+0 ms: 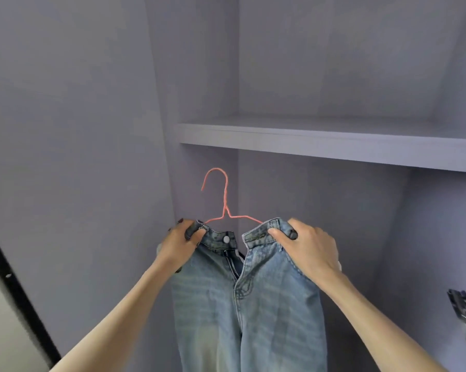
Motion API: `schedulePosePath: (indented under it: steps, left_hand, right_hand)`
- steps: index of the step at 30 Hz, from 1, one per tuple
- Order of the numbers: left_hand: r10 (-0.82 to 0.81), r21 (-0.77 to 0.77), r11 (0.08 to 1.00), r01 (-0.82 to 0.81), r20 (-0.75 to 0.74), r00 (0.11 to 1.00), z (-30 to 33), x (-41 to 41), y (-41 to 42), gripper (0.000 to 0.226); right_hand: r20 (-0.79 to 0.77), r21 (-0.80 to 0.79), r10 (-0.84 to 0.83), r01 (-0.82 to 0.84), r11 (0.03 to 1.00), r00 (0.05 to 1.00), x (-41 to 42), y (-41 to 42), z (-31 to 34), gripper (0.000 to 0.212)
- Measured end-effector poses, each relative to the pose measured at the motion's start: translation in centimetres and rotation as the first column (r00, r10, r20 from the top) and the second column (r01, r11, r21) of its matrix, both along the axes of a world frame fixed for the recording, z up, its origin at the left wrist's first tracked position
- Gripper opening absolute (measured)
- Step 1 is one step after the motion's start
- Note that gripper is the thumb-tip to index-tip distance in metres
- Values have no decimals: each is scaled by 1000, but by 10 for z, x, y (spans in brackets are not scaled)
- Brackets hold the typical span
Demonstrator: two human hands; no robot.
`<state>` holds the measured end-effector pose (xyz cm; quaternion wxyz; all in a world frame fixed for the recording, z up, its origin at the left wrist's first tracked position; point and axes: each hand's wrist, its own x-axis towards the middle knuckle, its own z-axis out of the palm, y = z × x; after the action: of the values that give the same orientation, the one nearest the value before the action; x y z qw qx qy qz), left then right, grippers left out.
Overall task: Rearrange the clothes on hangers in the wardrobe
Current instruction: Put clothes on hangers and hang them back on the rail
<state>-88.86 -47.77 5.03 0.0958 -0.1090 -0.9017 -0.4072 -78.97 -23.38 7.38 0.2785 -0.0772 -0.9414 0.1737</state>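
Both forearms are bare with no sleeves showing, and the left hand (179, 245) has dark-painted nails, while the right hand (308, 249) shows plain knuckles and no rings.

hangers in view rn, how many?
1. A pink wire hanger sits in the waistband of the jeans, held up by the left hand and right hand below the shelf. No rail shows; others may be out of frame.
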Motion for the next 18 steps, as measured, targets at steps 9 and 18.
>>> schedulePosePath:
  steps: [9, 18]
  left_hand:
    - [-84, -63, 995, 77, -119, 989, 10, -80, 15, 32]
    - [-229, -286, 956, 67, -583, 780, 84, -201, 28, 50]
  right_hand:
    - [141, -63, -190, 200, 978, 972, -72, 10, -25, 40]
    - [216, -546, -194, 283, 788, 957, -199, -10, -52, 35]
